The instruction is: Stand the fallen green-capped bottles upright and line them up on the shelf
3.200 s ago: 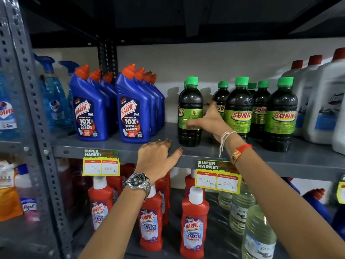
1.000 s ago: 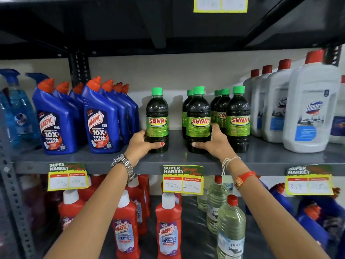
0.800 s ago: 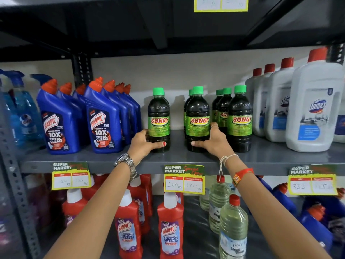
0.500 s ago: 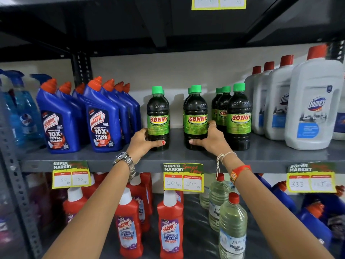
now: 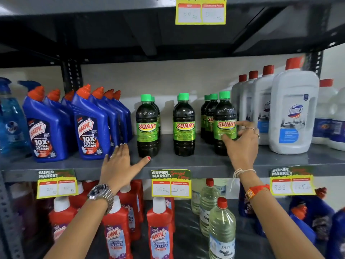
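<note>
Dark green-capped Sunny bottles stand upright in three short rows on the grey shelf (image 5: pixel 186 162). The left front bottle (image 5: pixel 147 126) and the middle front bottle (image 5: pixel 183 124) each have others behind them. My right hand (image 5: pixel 240 144) wraps its fingers around the lower label of the right front bottle (image 5: pixel 225 116). My left hand (image 5: pixel 119 162) lies flat and spread on the shelf just left of the left front bottle, thumb tip near its base, holding nothing.
Blue Harpic bottles (image 5: pixel 89 126) crowd the shelf on the left and white Domex jugs (image 5: pixel 293 113) on the right. Below stand red Harpic bottles (image 5: pixel 160 232) and clear bottles (image 5: pixel 221 227). Price tags (image 5: pixel 170 184) hang on the shelf edge.
My left hand let go of the left bottle and now rests flat on the shelf. My right hand moved from the middle bottle to the right front bottle. The rows stand wider apart.
</note>
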`<state>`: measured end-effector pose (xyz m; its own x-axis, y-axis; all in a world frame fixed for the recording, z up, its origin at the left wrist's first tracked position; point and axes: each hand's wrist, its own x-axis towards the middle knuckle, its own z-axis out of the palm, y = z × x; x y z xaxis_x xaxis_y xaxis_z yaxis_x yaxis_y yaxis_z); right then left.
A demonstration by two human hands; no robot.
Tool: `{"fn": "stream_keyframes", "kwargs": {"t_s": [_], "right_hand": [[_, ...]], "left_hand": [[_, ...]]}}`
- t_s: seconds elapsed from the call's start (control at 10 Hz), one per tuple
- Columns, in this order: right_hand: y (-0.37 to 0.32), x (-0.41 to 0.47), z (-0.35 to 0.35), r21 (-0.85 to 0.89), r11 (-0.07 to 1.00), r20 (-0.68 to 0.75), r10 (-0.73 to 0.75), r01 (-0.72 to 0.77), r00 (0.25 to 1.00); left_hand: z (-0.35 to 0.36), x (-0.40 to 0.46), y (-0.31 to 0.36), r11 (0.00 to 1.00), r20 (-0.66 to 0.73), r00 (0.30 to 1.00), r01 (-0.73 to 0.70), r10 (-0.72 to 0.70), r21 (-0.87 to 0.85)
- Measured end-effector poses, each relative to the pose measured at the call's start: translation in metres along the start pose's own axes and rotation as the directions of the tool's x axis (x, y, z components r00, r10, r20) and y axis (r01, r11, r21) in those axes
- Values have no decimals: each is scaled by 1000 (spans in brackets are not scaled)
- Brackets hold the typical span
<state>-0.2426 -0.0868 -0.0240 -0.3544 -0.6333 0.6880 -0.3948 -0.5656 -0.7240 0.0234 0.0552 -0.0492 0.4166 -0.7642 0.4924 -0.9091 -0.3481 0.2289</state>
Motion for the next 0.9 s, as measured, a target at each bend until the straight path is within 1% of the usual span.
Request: {"fn": "stream_keyframes", "kwargs": {"t_s": [0.1,0.2,0.3,0.4,0.5,0.6,0.7,0.8,0.9], "right_hand": [[11,9,-6,-117,993,99,34,-22,994],[22,19,-6,-49,994,316,110,-99,942],[27,26,-4,7,978,493,177,-208,852],[29,28,-4,-48,973,540,215,-225,814],[29,26,-3,-70,983,531,183,-173,827],[23,24,-2,-53,986,550,163,-161,819],[25,27,2,-33,984,566,164,-177,808],[20,23,1,-49,982,580,178,-184,795],[17,23,-4,-15,982,547,166,-188,821]], "left_hand": [[2,-7,0,996,2,1000,-21,21,84],[1,-9,1,989,3,999,-39,39,139],[3,-9,2,988,-22,999,-23,27,152],[4,-10,4,989,-43,999,-12,19,147],[5,-10,5,990,-61,998,-6,15,142],[5,-11,5,991,-75,997,1,9,133],[7,-10,5,990,-84,996,-8,20,138],[5,-12,6,991,-90,996,-1,14,137],[6,-11,9,989,-91,996,31,-18,146]]}}
